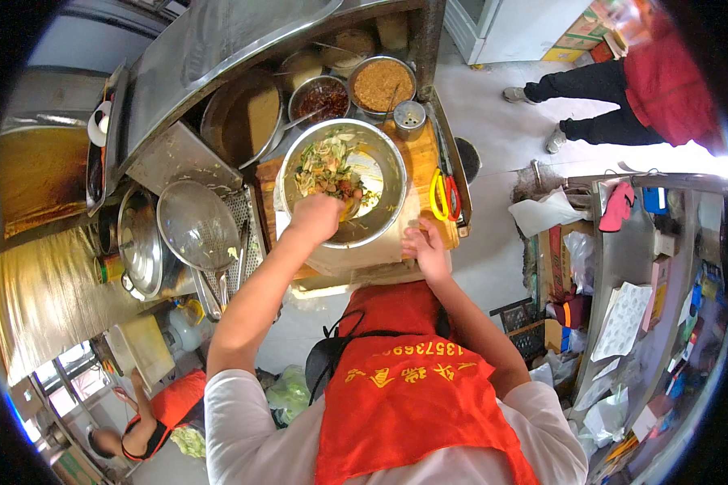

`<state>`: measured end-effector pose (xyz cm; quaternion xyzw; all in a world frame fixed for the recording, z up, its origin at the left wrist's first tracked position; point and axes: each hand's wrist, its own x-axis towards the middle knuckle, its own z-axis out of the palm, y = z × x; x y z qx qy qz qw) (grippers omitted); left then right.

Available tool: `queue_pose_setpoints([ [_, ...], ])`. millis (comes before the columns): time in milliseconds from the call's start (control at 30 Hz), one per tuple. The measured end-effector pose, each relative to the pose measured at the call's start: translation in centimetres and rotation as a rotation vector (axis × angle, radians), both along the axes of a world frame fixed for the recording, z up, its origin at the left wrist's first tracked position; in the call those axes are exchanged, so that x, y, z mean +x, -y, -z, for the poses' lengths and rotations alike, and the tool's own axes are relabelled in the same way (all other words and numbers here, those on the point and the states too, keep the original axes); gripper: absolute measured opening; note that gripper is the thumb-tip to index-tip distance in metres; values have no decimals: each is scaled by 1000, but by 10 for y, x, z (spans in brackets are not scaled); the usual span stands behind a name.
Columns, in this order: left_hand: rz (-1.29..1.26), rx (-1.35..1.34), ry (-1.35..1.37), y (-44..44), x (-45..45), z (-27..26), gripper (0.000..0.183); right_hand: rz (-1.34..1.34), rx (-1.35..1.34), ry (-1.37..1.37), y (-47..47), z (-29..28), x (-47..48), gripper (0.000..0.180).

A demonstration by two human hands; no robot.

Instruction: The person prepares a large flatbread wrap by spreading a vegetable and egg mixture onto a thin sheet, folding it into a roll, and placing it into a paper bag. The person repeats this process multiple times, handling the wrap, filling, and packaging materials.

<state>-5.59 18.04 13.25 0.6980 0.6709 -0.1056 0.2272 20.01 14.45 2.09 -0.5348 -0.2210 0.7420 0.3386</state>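
Observation:
A large stainless steel bowl (393,200) stands on a wooden cutting board (423,167), holding chopped leafy vegetables (327,160) and a reddish-brown seasoning. My left hand (319,217) is closed over the bowl's near left rim, around something whose handle it hides; a ladle or spoon bowl seems to show among the food. Fingers slightly curled and apart, my right hand (424,245) is beside the board's near edge, holding nothing. Scissors with yellow and red handles (439,194) lie at the board's right. A small metal shaker (409,118) stands behind the bowl.
Behind are bowls of chili sauce (321,100) and crushed tan topping (382,85), and a large pot (242,118). A mesh strainer (198,225) and metal lid (141,242) sit left. One person (667,91) stands far right; another (139,424) is at lower left.

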Motion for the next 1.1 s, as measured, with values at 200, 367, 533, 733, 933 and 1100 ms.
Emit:
queue_pose_setpoints([
  [200, -324, 242, 198, -42, 46, 7, 20, -122, 189, 19, -34, -7, -34, 24],
  [367, -526, 252, 47, -22, 10, 21, 17, -210, 95, 36, -46, -13, -29, 15],
  [533, -449, 615, 149, 40, 24, 29, 24, -151, 85, 34, -44, -20, -31, 15],
  [733, -831, 679, 264, 132, -17, 39, 25, -215, 135, 59, -43, -27, -26, 18],
  [933, -947, 197, -124, 147, -33, 96, 65, -204, 47, 86, -34, -26, -19, 31],
  [1100, -1132, 150, -122, 134, -35, 93, 61, -268, 43, 105, -22, -22, -5, 32],
])
